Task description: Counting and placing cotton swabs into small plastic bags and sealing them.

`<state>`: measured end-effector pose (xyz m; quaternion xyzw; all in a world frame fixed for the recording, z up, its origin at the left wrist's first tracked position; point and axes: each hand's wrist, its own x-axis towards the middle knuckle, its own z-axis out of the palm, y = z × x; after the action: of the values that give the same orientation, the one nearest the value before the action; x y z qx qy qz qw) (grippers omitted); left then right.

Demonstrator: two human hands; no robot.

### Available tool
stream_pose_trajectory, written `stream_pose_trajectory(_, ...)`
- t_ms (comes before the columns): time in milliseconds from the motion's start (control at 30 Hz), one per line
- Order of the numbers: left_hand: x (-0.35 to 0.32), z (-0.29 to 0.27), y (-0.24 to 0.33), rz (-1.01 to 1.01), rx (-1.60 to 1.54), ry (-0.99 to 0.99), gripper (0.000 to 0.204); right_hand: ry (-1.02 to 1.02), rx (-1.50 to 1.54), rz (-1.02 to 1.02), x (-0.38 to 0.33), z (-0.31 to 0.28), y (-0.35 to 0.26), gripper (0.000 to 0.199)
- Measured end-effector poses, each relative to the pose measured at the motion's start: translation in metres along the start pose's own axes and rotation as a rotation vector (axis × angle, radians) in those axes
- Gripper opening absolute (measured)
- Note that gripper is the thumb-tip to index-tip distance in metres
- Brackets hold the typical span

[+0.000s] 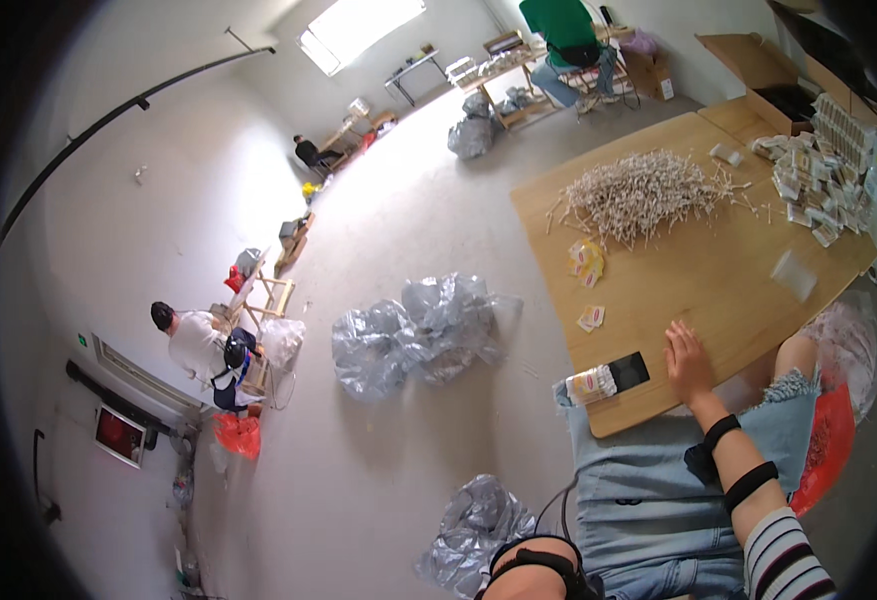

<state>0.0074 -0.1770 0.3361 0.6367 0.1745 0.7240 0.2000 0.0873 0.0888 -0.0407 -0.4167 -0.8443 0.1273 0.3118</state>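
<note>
My right hand [686, 360] lies on the wooden table [678, 310] near its front edge, fingers stretched out and nothing seen in them. To its left sits a small flat black rectangular thing [630, 371]. A pack of cotton swabs [590, 384] with a yellow and white label lies against its left end, at the table's corner. Farther up are small yellow and white cards [590, 318] and a bunch of the same cards [586, 262]. Beyond them spreads a big heap of loose cotton swabs [648, 195]. Of my left arm only a strapped part [533, 575] shows; the left hand is out of view.
Many small clear packs [818, 180] pile up at the table's far right, by an open cardboard box [783, 95]. A clear plastic piece [794, 274] lies nearer. Grey plastic bags [418, 335] are on the floor. Other people sit at tables farther off.
</note>
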Motion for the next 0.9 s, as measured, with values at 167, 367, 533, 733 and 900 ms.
stream_pose_trajectory(167, -0.001, 0.032, -0.016, 0.346, -0.061, 0.132, 0.036, -0.027, -0.007, 0.004, -0.001, 0.007, 0.003, 0.036)
stream_pose_trajectory(367, 0.002, 0.038, 0.020, -0.148, -0.080, 0.104, 0.035, -0.010, -0.008, 0.011, 0.001, 0.001, 0.005, 0.036)
stream_pose_trajectory(533, 0.002, 0.019, 0.003, -0.052, -0.199, -0.029, 0.032, -0.013, -0.033, 0.001, 0.001, 0.005, 0.002, 0.036)
stream_pose_trajectory(733, 0.002, 0.022, 0.000, 0.048, -0.160, -0.038, 0.029, 0.008, -0.025, -0.002, -0.001, 0.002, 0.000, 0.036)
stream_pose_trajectory(900, 0.001, 0.023, 0.000, 0.133, -0.123, -0.041, 0.028, -0.009, -0.032, 0.001, 0.000, -0.002, -0.004, 0.035)
